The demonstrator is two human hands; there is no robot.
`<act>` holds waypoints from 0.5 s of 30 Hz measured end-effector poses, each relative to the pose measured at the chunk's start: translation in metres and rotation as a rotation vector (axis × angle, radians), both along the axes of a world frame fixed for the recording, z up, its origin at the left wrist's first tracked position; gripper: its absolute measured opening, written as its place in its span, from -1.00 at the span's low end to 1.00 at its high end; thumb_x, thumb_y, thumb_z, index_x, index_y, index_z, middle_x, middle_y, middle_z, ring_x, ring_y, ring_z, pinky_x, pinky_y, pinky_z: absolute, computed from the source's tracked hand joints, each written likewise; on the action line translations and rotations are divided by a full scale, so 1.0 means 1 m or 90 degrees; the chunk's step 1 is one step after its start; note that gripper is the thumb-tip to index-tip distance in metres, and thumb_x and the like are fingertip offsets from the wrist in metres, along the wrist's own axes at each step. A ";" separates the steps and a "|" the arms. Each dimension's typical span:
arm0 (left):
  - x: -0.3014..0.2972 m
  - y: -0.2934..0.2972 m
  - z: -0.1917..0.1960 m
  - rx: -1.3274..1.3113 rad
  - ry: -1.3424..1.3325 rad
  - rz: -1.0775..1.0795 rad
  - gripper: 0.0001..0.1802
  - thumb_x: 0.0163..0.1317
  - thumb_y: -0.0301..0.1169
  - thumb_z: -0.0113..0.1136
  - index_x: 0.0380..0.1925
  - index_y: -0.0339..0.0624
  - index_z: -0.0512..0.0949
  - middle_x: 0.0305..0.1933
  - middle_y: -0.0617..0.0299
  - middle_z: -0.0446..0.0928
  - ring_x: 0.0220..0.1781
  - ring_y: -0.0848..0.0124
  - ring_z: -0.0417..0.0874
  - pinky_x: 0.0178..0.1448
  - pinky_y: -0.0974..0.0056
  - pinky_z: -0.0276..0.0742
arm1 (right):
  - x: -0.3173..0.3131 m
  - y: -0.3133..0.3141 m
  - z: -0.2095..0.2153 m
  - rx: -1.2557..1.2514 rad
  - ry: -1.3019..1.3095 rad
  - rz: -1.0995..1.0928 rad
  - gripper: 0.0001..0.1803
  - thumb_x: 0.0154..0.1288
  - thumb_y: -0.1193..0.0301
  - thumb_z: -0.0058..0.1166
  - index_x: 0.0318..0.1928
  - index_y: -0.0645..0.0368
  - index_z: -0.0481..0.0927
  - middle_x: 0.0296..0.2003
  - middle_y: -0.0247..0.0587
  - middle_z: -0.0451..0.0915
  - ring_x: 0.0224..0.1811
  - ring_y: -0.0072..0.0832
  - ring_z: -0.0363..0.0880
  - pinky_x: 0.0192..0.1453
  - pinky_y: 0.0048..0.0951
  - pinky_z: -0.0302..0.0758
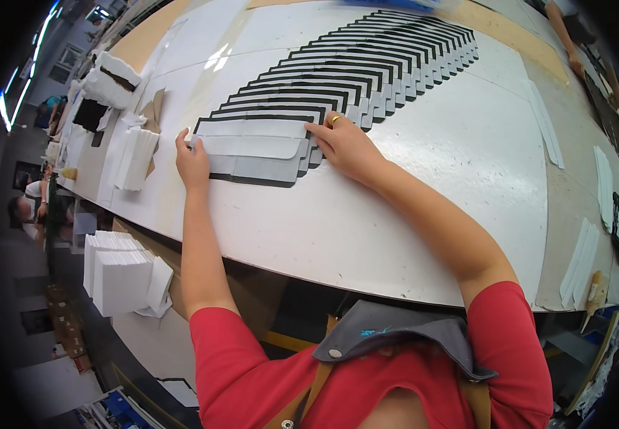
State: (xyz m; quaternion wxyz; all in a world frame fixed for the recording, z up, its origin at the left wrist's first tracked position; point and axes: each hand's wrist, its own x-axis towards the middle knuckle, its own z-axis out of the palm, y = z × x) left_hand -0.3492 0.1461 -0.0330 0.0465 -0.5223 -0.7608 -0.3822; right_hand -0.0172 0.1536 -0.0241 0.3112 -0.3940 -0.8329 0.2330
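Thin, flat panels (pixel 334 86), pale grey with black borders, overlap in a staggered row that runs from near left to far right over the glossy white counter (pixel 459 189). Each is roughly rectangular, and their repeated edges make a stepped pattern. The nearest panel (pixel 263 169) has a smooth, matt grey face, a black band along its near edge and a faint crease down the middle; a long white strip (pixel 252 146) with a rounded right corner lies across it.

The only marking on the person that stands out is small turquoise stitching or print (pixel 374 332) on the dark grey apron (pixel 413 339), too small to read.

The left hand (pixel 194 163) is at the left end of the nearest panel, thumb and index finger slightly apart beside its edge; whether they pinch it, I cannot tell. The right hand (pixel 352 149), wearing a gold-coloured ring (pixel 336 120), has its fingers bent and partly spread, the index fingertip touching the panel's far right corner.

White sheets stand stacked (pixel 136 159) at left, and a yellowish nozzle bottle (pixel 594 293) is at right.
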 end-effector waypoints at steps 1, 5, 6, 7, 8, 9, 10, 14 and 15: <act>0.004 0.000 0.001 -0.011 -0.003 0.000 -0.59 0.18 -0.36 0.07 0.06 -0.11 0.37 -0.38 0.11 0.44 -0.34 0.20 0.47 -0.18 0.18 0.40 | 0.001 0.000 0.000 0.007 -0.002 -0.005 -0.71 0.30 0.44 -0.05 0.03 0.10 0.53 -0.29 -0.17 0.37 -0.26 -0.31 0.40 -0.15 -0.37 0.41; 0.010 0.001 0.001 -0.015 -0.023 0.003 -0.61 0.19 -0.37 0.05 0.05 -0.13 0.37 -0.34 0.05 0.46 -0.30 0.14 0.50 -0.14 0.16 0.40 | 0.001 -0.001 -0.002 0.021 -0.010 -0.022 -0.71 0.31 0.42 -0.06 0.03 0.11 0.53 -0.29 -0.18 0.37 -0.25 -0.31 0.41 -0.15 -0.37 0.42; 0.011 0.000 0.002 -0.012 -0.015 0.002 -0.62 0.19 -0.38 0.05 0.03 -0.13 0.38 -0.33 0.05 0.47 -0.29 0.13 0.50 -0.14 0.16 0.40 | 0.001 -0.001 -0.001 0.015 -0.016 -0.021 -0.70 0.31 0.42 -0.06 0.03 0.11 0.53 -0.29 -0.18 0.38 -0.25 -0.31 0.41 -0.15 -0.37 0.42; 0.011 0.000 0.002 -0.010 -0.008 0.001 -0.64 0.19 -0.38 0.04 0.02 -0.14 0.40 -0.32 0.04 0.48 -0.28 0.13 0.51 -0.13 0.16 0.41 | 0.001 -0.002 0.001 0.010 -0.021 -0.020 -0.70 0.31 0.42 -0.06 0.03 0.11 0.52 -0.29 -0.17 0.38 -0.25 -0.31 0.42 -0.15 -0.37 0.43; 0.011 0.000 0.002 -0.008 0.000 -0.001 -0.66 0.19 -0.38 0.04 0.00 -0.14 0.42 -0.31 0.04 0.48 -0.27 0.12 0.52 -0.13 0.16 0.41 | 0.001 -0.003 0.003 0.004 -0.027 -0.020 -0.70 0.31 0.41 -0.06 0.03 0.12 0.52 -0.29 -0.17 0.38 -0.25 -0.31 0.42 -0.15 -0.37 0.43; 0.007 0.000 0.001 0.008 0.026 -0.011 -0.68 0.19 -0.39 0.04 -0.03 -0.14 0.45 -0.31 0.05 0.49 -0.27 0.11 0.52 -0.12 0.17 0.42 | 0.001 -0.003 0.002 0.010 -0.024 -0.017 -0.70 0.31 0.41 -0.06 0.04 0.12 0.52 -0.29 -0.17 0.38 -0.25 -0.31 0.42 -0.15 -0.36 0.43; 0.003 0.001 -0.002 0.022 0.053 -0.022 -0.71 0.19 -0.39 0.03 -0.07 -0.14 0.47 -0.30 0.05 0.50 -0.26 0.10 0.53 -0.11 0.18 0.43 | 0.000 -0.003 0.001 0.016 -0.020 -0.014 -0.70 0.31 0.42 -0.06 0.04 0.12 0.52 -0.29 -0.17 0.38 -0.25 -0.31 0.42 -0.15 -0.36 0.43; 0.002 -0.001 0.001 -0.038 0.060 -0.041 -0.79 0.20 -0.38 0.03 -0.18 -0.09 0.56 -0.19 0.12 0.50 -0.12 0.13 0.52 -0.02 0.13 0.39 | -0.001 -0.002 0.001 0.033 -0.022 -0.009 -0.70 0.31 0.42 -0.05 0.03 0.12 0.52 -0.29 -0.16 0.38 -0.24 -0.30 0.42 -0.14 -0.36 0.43; 0.007 -0.002 0.003 -0.061 0.146 0.010 -0.79 0.21 -0.36 0.02 -0.20 -0.08 0.57 -0.15 0.14 0.49 -0.06 0.14 0.49 0.01 0.11 0.36 | -0.001 -0.003 0.001 0.033 -0.022 -0.008 -0.70 0.29 0.43 -0.05 0.03 0.13 0.52 -0.30 -0.16 0.39 -0.24 -0.30 0.42 -0.15 -0.35 0.43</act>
